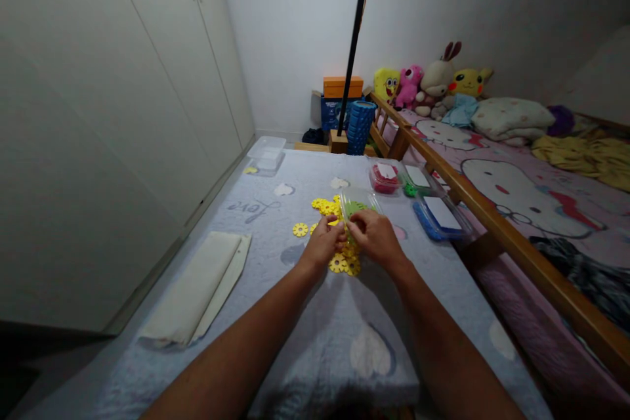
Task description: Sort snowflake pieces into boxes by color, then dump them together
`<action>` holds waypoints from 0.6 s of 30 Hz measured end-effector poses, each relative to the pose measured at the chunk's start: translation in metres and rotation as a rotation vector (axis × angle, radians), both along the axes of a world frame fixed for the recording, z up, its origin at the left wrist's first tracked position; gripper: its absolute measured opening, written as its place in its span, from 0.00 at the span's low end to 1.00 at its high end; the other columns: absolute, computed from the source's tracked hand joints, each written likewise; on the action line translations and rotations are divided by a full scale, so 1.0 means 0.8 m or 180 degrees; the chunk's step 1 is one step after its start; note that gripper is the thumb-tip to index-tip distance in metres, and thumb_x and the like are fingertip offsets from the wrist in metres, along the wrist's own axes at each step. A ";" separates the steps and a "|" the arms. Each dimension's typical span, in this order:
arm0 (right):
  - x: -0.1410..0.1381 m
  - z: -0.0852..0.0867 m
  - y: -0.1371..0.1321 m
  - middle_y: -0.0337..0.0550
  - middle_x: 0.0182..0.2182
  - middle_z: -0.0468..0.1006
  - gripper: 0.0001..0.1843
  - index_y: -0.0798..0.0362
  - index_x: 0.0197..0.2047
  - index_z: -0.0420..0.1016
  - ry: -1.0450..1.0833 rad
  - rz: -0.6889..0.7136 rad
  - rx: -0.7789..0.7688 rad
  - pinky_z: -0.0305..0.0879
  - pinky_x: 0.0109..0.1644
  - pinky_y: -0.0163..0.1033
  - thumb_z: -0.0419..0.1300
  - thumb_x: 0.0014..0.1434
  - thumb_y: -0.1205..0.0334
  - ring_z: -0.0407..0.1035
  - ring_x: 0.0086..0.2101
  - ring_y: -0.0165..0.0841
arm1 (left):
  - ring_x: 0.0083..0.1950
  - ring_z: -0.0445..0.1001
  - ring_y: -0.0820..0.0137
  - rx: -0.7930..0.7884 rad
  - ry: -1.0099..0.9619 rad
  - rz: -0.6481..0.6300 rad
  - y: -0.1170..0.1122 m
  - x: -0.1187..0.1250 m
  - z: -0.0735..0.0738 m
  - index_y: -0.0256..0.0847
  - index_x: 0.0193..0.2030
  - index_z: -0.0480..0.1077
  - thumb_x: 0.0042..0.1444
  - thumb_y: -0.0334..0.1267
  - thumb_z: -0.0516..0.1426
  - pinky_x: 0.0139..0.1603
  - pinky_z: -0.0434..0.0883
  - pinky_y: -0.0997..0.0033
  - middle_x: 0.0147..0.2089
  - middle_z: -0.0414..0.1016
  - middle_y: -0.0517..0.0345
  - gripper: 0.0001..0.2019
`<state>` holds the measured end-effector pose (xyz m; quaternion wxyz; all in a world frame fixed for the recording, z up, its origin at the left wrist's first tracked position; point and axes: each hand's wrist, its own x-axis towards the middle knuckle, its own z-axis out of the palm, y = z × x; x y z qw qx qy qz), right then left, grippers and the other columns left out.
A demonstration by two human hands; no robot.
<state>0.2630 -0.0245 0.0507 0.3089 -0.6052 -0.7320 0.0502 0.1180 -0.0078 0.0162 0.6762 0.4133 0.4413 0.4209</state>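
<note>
Yellow flower-shaped discs (322,205) lie in a loose pile in the middle of the table, with several more discs (337,264) below my hands. My left hand (322,244) is over the pile, its fingers curled together close to the discs. Opposite it, my right hand (378,239) has thumb and fingers pinched. What either hand holds, if anything, is too small or hidden to make out. Just beyond my right hand stands a clear plastic box (347,195) with light green pieces (363,209) in it, partly covered by that hand.
At the right edge are clear boxes with red pieces (385,178), green pieces (410,189) and blue pieces (433,228). A clear container (267,155) stands far left. A folded pale cloth pouch (199,285) lies left. A wooden bed rail (472,207) borders the right side.
</note>
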 end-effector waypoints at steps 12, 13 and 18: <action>0.102 -0.023 0.111 0.45 0.32 0.81 0.12 0.58 0.36 0.81 0.1124 -0.1011 -0.0763 0.66 0.42 0.40 0.61 0.54 0.60 0.73 0.34 0.37 | 0.29 0.71 0.72 0.0621 0.0995 -0.0155 -0.002 0.028 0.008 0.37 0.63 0.62 0.50 0.36 0.65 0.34 0.65 0.73 0.30 0.70 0.67 0.33; 0.101 -0.025 0.112 0.44 0.32 0.81 0.12 0.58 0.37 0.81 0.1190 -0.0945 -0.0727 0.66 0.42 0.39 0.61 0.53 0.60 0.73 0.34 0.36 | 0.28 0.70 0.73 0.0603 0.0922 -0.0198 -0.002 0.029 0.009 0.36 0.63 0.62 0.50 0.35 0.65 0.33 0.64 0.73 0.29 0.69 0.67 0.33; 0.086 -0.019 0.104 0.46 0.34 0.80 0.14 0.59 0.40 0.82 0.1063 -0.0875 -0.0090 0.67 0.45 0.41 0.63 0.52 0.60 0.71 0.34 0.36 | 0.26 0.65 0.75 0.0713 0.0845 -0.0114 -0.003 0.018 0.012 0.38 0.61 0.64 0.48 0.30 0.60 0.31 0.61 0.75 0.27 0.65 0.70 0.30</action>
